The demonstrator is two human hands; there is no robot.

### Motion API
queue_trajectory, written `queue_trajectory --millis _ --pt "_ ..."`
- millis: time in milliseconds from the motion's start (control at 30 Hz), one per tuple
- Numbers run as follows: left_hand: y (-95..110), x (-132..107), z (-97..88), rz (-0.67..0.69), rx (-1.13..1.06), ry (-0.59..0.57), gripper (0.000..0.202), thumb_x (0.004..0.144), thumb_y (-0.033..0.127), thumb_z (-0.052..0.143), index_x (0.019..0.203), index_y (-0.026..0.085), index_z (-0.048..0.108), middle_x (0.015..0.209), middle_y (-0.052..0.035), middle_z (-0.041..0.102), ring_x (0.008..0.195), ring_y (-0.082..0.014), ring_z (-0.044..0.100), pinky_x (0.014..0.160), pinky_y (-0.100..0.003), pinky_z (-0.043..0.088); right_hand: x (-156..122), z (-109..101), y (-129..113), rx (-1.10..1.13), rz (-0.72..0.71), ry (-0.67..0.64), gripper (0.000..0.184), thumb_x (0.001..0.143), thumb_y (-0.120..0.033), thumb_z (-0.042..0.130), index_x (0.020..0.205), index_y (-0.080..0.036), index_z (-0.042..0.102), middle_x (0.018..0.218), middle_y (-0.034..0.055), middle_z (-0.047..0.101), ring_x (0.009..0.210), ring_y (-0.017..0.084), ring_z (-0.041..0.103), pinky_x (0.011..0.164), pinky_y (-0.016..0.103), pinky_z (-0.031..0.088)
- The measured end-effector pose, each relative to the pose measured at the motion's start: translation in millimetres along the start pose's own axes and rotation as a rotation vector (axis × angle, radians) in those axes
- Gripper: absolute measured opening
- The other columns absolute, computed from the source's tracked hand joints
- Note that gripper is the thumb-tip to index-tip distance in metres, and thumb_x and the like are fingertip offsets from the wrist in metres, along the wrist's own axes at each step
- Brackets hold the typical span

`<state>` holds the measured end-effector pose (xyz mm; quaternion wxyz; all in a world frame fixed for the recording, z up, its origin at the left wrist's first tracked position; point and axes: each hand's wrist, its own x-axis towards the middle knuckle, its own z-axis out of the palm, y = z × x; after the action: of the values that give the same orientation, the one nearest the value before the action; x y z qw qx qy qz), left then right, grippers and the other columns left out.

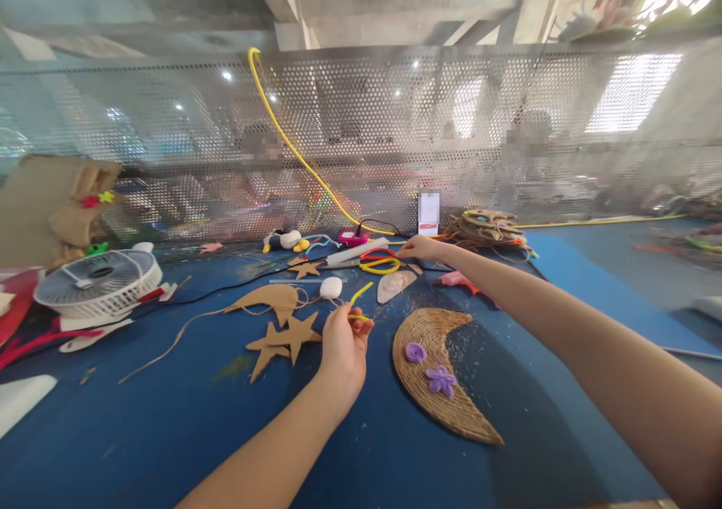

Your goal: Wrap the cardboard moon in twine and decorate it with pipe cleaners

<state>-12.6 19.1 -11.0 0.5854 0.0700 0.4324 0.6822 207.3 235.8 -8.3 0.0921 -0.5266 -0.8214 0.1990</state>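
Note:
My left hand (pixel 345 347) is closed around a bent yellow pipe cleaner (pixel 361 292), whose ends stick out past the fingers. Farther off, my right hand (pixel 420 248) reaches to red and yellow loops (pixel 379 266) that look like scissor handles. Its fingertips are pressed together beside them; what they grip is too small to make out. Between my forearms lies a crescent moon (pixel 423 396) wrapped in brown twine. On it sit a purple spiral (pixel 416 352) and a purple flower (pixel 441 381). Cardboard stars (pixel 296 334) lie left of my left hand.
A cardboard crescent (pixel 265 298) with trailing twine and a white rounded object (pixel 331 288) lie behind the stars. A white fan (pixel 98 280) lies at left. Glue sticks (pixel 358 251), a phone (pixel 429 212) and stacked twine-covered pieces (pixel 485 227) are near the perforated metal screen (pixel 350 133).

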Motion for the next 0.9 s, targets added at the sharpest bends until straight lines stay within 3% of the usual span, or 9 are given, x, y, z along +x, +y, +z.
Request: queue_trajectory --millis 67,200,467,667,900 --pt "0 0 0.0 -0.005 0.002 0.000 0.025 0.093 0.007 0.052 0.069 0.013 0.053 0.060 0.0011 0.055 0.041 -0.0040 0.048 0.046 -0.016 0.052 5 -1 -6 -0.007 0.005 0.005 0.044 0.093 -0.051 0.055 0.113 -0.015 0.070 0.103 0.0033 0.072 0.091 0.021 0.065 0.079 0.031 0.052" --pt "2 1 0.5 -0.020 0.014 0.003 0.026 0.093 0.007 0.051 0.068 0.013 0.053 0.060 0.0012 0.054 0.040 -0.0033 0.046 0.046 -0.015 0.051 13 -8 -9 -0.054 0.038 -0.061 0.035 0.093 -0.039 0.062 0.119 -0.015 0.063 0.124 0.0067 0.062 0.104 0.025 0.063 0.086 0.041 0.055" --pt "2 1 1.6 -0.035 0.024 0.006 0.025 0.093 0.007 0.051 0.069 0.013 0.052 0.061 0.0016 0.055 0.040 -0.0024 0.045 0.044 -0.015 0.051 9 -4 -3 -0.102 -0.024 -0.166 0.034 0.092 -0.036 0.063 0.118 -0.015 0.063 0.122 0.0071 0.063 0.104 0.024 0.064 0.085 0.040 0.056" --pt "3 4 1.4 -0.035 0.019 0.010 0.025 0.093 0.006 0.052 0.068 0.013 0.053 0.061 0.0016 0.055 0.040 -0.0025 0.046 0.044 -0.014 0.051 11 3 -19 -0.138 -0.041 -0.151 0.033 0.093 -0.038 0.062 0.117 -0.015 0.063 0.118 0.0065 0.065 0.103 0.023 0.064 0.088 0.042 0.055" --pt "2 6 1.0 -0.052 0.027 0.016 0.025 0.092 0.007 0.053 0.068 0.013 0.053 0.061 0.0011 0.054 0.040 -0.0026 0.046 0.043 -0.013 0.050 21 1 -36 -0.184 0.019 -0.237 0.035 0.093 -0.038 0.061 0.120 -0.016 0.062 0.125 0.0067 0.061 0.106 0.025 0.062 0.088 0.042 0.055"
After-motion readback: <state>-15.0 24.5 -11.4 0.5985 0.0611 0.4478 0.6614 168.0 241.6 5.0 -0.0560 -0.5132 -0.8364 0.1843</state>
